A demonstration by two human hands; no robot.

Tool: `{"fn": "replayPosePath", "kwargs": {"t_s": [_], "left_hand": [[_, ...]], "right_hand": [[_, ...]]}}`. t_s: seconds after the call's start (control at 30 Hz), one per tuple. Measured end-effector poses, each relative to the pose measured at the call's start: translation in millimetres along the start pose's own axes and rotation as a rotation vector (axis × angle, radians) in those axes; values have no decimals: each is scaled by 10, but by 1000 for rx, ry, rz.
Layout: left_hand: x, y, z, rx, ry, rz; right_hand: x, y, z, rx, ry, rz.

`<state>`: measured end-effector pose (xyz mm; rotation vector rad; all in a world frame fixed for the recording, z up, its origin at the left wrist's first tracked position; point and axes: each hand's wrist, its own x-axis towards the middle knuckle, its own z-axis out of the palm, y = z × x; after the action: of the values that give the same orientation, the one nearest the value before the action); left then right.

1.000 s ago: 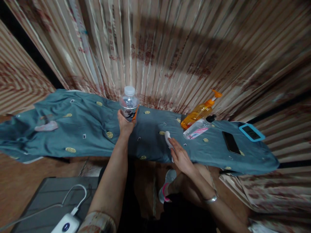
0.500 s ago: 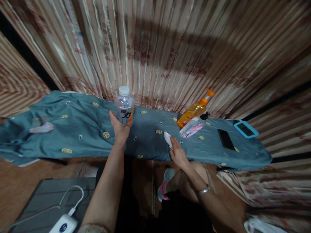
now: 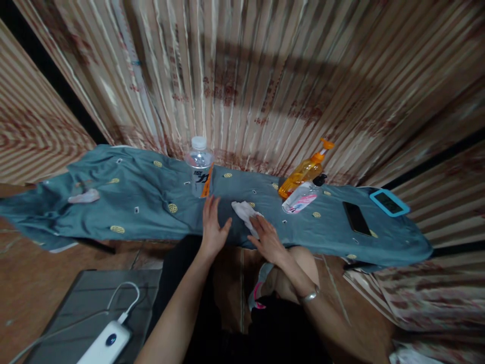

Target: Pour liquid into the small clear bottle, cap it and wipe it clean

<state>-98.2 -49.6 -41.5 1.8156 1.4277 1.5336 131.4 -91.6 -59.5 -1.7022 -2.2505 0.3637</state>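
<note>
Head view: released since a second ago, water bottle [image 3: 199, 166] now standing upright and alone near the back edge of the cloth-covered table [image 3: 144, 202], white cap up, long axis vertical. Left hand [image 3: 212, 227] come down off it and laid flat on the blue cloth just short of the front edge, palm down, fingers spread and straight, nothing held. Bottle lying directly beyond those fingertips, toward the back edge, apart from them.

Right hand [image 3: 266, 238] shifted leftward along the front edge, fingers loosely curled over the near end of a crumpled white tissue [image 3: 244, 211], pressing it to the cloth; whether pinched or only pinned, cannot tell. Tissue running from under those fingers away toward the back-left, its free end lying just beside the left hand's index finger, between the two hands. Both hands close to it; right one touching, left one just beside.

Off to the right, near the back edge, orange pump bottle [image 3: 305, 171] and clear bottle with a pink label [image 3: 301, 199] leaning side by side, well apart from either hand. Further toward the right end, black phone [image 3: 356, 218] lying flat and blue-framed device [image 3: 389, 202] at the right back corner.
</note>
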Motion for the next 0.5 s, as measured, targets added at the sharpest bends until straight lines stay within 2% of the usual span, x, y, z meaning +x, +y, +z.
{"fn": "replayPosePath", "kwargs": {"t_s": [0.13, 0.23, 0.37, 0.47, 0.5], "left_hand": [[-177, -139, 198, 10, -173, -115], [-155, -209, 251, -18, -195, -157], [-86, -207, 275, -17, -203, -181], [-59, -180, 305, -30, -220, -195], [-54, -173, 316, -30, -222, -202]], "right_hand": [[-242, 219, -87, 101, 225, 52], [-517, 664, -327, 96, 390, 191], [-893, 1529, -773, 7, 509, 560], [-1099, 2107, -1109, -122, 531, 886], [-1153, 2255, -1199, -138, 539, 950]]}}
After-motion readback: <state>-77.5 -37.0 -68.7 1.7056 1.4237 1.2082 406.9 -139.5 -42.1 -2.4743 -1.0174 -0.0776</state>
